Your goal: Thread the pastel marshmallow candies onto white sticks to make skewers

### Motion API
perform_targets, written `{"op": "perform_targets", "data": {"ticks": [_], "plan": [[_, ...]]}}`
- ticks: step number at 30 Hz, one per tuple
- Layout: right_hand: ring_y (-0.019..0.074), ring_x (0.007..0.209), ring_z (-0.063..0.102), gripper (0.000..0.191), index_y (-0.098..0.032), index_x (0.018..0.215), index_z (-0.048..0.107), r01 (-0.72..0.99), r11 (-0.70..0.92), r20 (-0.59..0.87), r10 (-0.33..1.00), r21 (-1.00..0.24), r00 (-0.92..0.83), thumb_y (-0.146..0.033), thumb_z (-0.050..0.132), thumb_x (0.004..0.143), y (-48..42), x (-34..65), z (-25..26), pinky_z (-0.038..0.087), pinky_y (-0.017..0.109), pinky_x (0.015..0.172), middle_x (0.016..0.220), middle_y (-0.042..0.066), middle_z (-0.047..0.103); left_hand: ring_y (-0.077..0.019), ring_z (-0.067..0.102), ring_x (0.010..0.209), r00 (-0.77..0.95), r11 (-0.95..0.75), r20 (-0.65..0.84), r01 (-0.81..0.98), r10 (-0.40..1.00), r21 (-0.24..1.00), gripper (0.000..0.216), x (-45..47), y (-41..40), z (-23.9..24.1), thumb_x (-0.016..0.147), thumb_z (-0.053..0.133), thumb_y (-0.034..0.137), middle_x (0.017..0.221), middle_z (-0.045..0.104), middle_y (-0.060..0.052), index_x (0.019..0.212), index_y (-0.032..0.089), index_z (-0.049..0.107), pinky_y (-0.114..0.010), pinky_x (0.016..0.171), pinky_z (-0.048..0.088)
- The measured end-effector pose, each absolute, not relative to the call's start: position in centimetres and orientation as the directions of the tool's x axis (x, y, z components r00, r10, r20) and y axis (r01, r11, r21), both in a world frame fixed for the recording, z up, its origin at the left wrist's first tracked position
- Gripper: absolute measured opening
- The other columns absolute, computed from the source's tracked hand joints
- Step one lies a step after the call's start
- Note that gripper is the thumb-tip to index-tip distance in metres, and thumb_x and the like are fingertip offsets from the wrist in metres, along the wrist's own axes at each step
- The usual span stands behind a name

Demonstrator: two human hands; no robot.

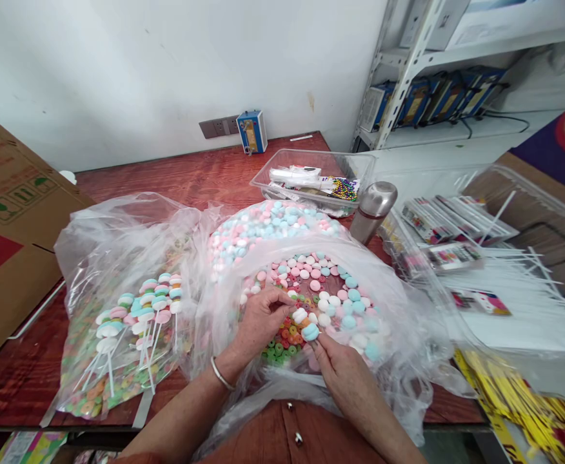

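Note:
My right hand [343, 370] is closed on the lower end of a candy skewer [310, 332], threaded with a blue marshmallow, orange gummy rings and a white marshmallow. At the far end of the skewer, my left hand [266, 319] has thumb and fingertips pinched together; what they hold, if anything, is too small to make out. Under both hands lies an open clear plastic bag [398, 303] with loose pink, white and blue marshmallows [353, 303]. Red, orange and green gummy rings [282, 348] lie among them, just below the fingers.
Several candy skewers [151, 303] lie on a bag of gummy rings at left, beside a cardboard box [11, 238]. Behind are another marshmallow bag [267, 225], a plastic bin [282, 158] and a steel flask [373, 209]. White sticks [509, 283] lie at right.

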State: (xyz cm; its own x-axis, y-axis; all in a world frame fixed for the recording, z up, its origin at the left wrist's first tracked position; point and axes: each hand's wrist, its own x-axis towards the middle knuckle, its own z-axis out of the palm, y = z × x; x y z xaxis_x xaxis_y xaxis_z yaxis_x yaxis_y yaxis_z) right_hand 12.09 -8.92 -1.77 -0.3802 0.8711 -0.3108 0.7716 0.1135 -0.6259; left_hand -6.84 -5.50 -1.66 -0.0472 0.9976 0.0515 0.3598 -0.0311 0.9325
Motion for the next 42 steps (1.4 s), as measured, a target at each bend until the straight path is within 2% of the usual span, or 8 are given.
{"op": "perform_targets", "data": {"ticks": [4,10,12,16,21,25,34,42], "plan": [[0.0230,0.075,0.065,0.037,-0.020,0.090,0.064,0.705,0.091,-0.261,0.889,-0.704,-0.375,-0.031,0.029,0.097,-8.9,12.3,-1.6,0.037,0.026,0.064,0.084,0.009,0.073,-0.0169,0.062,0.080,-0.050,-0.029,0.049,0.346,0.998,0.938,0.006,-6.2,-5.6,-1.7,0.080,0.066,0.018,0.081,0.068,-0.003,0.078,0.019,0.072,-0.029,0.076,0.048],[0.0200,0.066,0.059,0.042,-0.021,0.083,0.061,0.618,0.062,-0.205,0.913,-0.784,-0.353,-0.042,0.028,0.099,-8.6,12.7,-1.8,0.036,0.026,0.061,0.073,0.005,0.068,-0.0146,0.063,0.075,-0.020,0.272,-0.278,-0.149,0.960,0.951,0.023,-6.1,-4.9,-2.9,0.074,0.076,0.033,0.084,0.069,-0.002,0.087,0.017,0.069,-0.027,0.072,0.050],[0.0199,0.065,0.058,0.041,-0.022,0.081,0.060,0.637,0.060,-0.213,0.915,-0.768,-0.343,-0.041,0.028,0.099,-8.6,13.1,-1.9,0.036,0.026,0.061,0.071,0.005,0.067,-0.0140,0.062,0.074,-0.103,0.214,-0.222,-0.089,0.970,0.973,0.021,-6.8,-4.6,-2.8,0.078,0.072,0.034,0.087,0.067,-0.002,0.092,0.018,0.068,-0.028,0.071,0.050],[0.0200,0.063,0.057,0.039,-0.023,0.078,0.056,0.702,0.047,-0.250,0.916,-0.710,-0.315,-0.040,0.028,0.098,-8.6,14.1,-2.2,0.035,0.026,0.059,0.067,0.003,0.063,-0.0184,0.061,0.090,-0.073,-0.069,0.115,0.461,0.991,0.885,0.011,-8.3,-4.1,-2.1,0.085,0.064,0.025,0.094,0.067,-0.005,0.089,0.021,0.073,-0.031,0.083,0.048],[0.0198,0.063,0.057,0.038,-0.023,0.079,0.053,0.719,0.036,-0.268,0.914,-0.695,-0.305,-0.042,0.027,0.098,-8.7,14.4,-2.5,0.033,0.025,0.058,0.068,0.003,0.063,-0.0215,0.059,0.086,0.244,-0.216,0.026,0.799,0.969,0.561,0.015,-7.9,-4.4,-2.4,0.084,0.063,0.016,0.083,0.065,-0.006,0.078,0.022,0.075,-0.032,0.080,0.044],[0.0213,0.067,0.061,0.037,-0.023,0.079,0.053,0.757,0.047,-0.309,0.895,-0.652,-0.322,-0.039,0.026,0.099,-9.1,14.3,-2.4,0.032,0.026,0.060,0.072,0.005,0.068,-0.0201,0.059,0.085,0.231,-0.194,0.000,0.815,0.973,0.547,0.014,-7.1,-4.7,-2.6,0.083,0.060,0.012,0.084,0.065,-0.004,0.076,0.019,0.070,-0.031,0.079,0.043],[0.0221,0.080,0.067,0.034,-0.022,0.090,0.064,0.773,0.070,-0.354,0.860,-0.631,-0.367,-0.027,0.031,0.097,-9.2,13.8,-2.1,0.037,0.025,0.066,0.084,0.007,0.074,-0.0133,0.056,0.064,0.053,0.148,-0.187,0.422,0.981,0.895,0.012,-6.7,-4.9,-2.2,0.081,0.064,0.029,0.070,0.064,0.001,0.078,0.017,0.062,-0.023,0.060,0.042],[0.0238,0.076,0.067,0.036,-0.022,0.091,0.065,0.803,0.094,-0.314,0.889,-0.589,-0.334,-0.028,0.029,0.098,-9.8,13.2,-3.2,0.035,0.026,0.061,0.081,0.008,0.074,-0.0152,0.059,0.074,-0.022,-0.025,0.048,0.597,0.999,0.802,0.008,-5.3,-6.8,-2.1,0.082,0.059,0.018,0.077,0.066,-0.001,0.076,0.018,0.065,-0.026,0.071,0.043]]}}
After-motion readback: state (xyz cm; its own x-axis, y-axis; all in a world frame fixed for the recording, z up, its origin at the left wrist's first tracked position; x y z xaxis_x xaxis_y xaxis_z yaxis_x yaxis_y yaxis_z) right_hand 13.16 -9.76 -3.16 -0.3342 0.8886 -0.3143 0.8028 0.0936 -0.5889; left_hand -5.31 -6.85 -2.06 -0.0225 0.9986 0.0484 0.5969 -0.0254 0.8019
